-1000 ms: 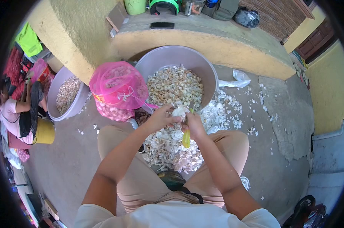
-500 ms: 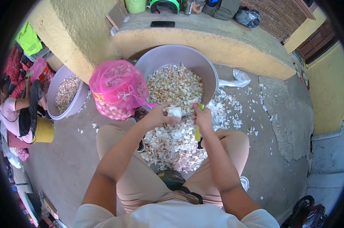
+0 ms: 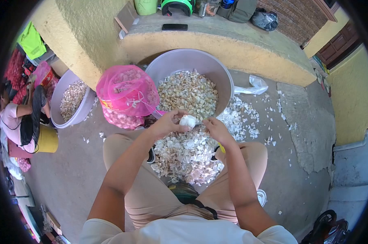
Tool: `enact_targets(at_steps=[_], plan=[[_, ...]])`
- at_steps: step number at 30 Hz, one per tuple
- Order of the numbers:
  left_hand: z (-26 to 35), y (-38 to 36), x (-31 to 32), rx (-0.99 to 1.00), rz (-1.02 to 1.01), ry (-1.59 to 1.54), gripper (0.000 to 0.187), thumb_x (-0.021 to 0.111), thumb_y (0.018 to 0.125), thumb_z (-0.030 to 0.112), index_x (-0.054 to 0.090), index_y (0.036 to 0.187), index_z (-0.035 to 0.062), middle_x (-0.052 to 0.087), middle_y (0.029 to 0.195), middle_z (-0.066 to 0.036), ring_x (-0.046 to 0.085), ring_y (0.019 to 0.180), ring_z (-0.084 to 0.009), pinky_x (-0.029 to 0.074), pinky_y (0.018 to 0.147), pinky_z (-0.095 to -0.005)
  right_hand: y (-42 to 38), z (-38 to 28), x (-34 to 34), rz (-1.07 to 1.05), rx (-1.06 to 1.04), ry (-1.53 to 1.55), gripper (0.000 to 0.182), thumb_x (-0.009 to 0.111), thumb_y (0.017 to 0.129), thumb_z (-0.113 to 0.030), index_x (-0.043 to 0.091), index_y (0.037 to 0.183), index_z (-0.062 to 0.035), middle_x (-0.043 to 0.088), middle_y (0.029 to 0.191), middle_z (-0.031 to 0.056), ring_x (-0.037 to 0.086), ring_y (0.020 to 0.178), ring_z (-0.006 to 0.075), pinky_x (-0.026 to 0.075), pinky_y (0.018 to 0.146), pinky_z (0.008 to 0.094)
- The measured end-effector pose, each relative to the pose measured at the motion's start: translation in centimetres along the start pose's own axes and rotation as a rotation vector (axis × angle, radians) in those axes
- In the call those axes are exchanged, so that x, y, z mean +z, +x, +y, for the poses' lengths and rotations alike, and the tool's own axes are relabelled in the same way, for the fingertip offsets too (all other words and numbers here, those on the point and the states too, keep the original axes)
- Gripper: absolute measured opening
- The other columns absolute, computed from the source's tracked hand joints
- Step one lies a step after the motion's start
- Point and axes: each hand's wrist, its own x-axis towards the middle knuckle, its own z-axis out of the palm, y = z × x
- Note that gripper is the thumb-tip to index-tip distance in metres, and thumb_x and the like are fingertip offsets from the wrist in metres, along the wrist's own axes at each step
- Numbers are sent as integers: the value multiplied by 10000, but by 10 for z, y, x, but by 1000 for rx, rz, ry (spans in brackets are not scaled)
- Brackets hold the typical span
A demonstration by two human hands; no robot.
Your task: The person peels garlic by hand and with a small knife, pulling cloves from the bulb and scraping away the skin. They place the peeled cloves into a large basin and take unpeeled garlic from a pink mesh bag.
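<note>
Between the fingers of my left hand [image 3: 167, 125] sits a white garlic bulb [image 3: 187, 121]. My right hand [image 3: 217, 129] is closed around a small knife [image 3: 222, 148]; its yellow-green handle end shows below the palm and its thin blade points at the bulb. Both hands are over the near rim of a big grey-purple tub [image 3: 230, 69], which holds many loose garlic cloves [image 3: 187, 91]. A heap of papery garlic skins [image 3: 186, 154] covers the floor under my hands, between my feet.
Left of the tub stands a pink mesh sack [image 3: 127, 91] of garlic. Another person [image 3: 19, 118] sits at far left beside a second tub [image 3: 79, 116] of cloves. A concrete ledge [image 3: 216, 32] behind carries a phone [image 3: 174, 27] and a helmet [image 3: 177, 6].
My right hand has turned and shifted slightly down and right, swinging the knife so its blade lies toward the bulb. More of the bulb shows in my left hand.
</note>
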Motion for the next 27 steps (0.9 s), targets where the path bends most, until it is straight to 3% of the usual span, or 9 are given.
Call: enact_targets(at_steps=[7,10,13,16,19,27], plan=[[11,-1,1,1,30,80,564,706,625,-19,442,1121,26,522,1060,-81,511,977,-165,439,817,-286,-22,-30,-5,-223,-86,336,235,516,814,-172,511,978,-3,545,664,54,499,526,94,397,471,238],[8,1,0,68,53,167,569,713,612,-25,451,1115,31,526,1044,-67,532,934,-152,454,788,-275,-23,-32,2,-253,-36,385,177,519,815,-150,521,928,-14,506,658,12,445,505,74,356,447,189],[8,2,1,105,70,219,563,720,602,-27,466,1101,30,525,1038,-59,545,901,-143,466,759,-266,-28,-45,7,-195,-19,255,205,531,806,-171,531,945,-21,514,653,16,470,525,79,365,463,200],[9,1,5,134,103,303,548,725,592,-26,487,1083,28,524,1038,-54,548,889,-140,470,741,-262,-22,-37,16,-47,-232,81,257,551,798,-234,556,930,-13,548,665,61,513,552,132,400,504,257],[4,3,2,200,107,365,529,727,583,-21,510,1063,29,525,1037,-56,550,879,-140,470,731,-260,-23,-39,17,32,-284,-153,326,571,786,-307,576,871,7,570,683,110,535,582,188,421,555,319],[-8,5,4,329,213,508,488,722,580,-8,557,1035,55,538,1026,-83,557,865,-168,470,726,-268,-31,-56,18,42,-142,-138,410,594,762,-403,596,829,1,580,665,128,557,625,214,426,595,324]])
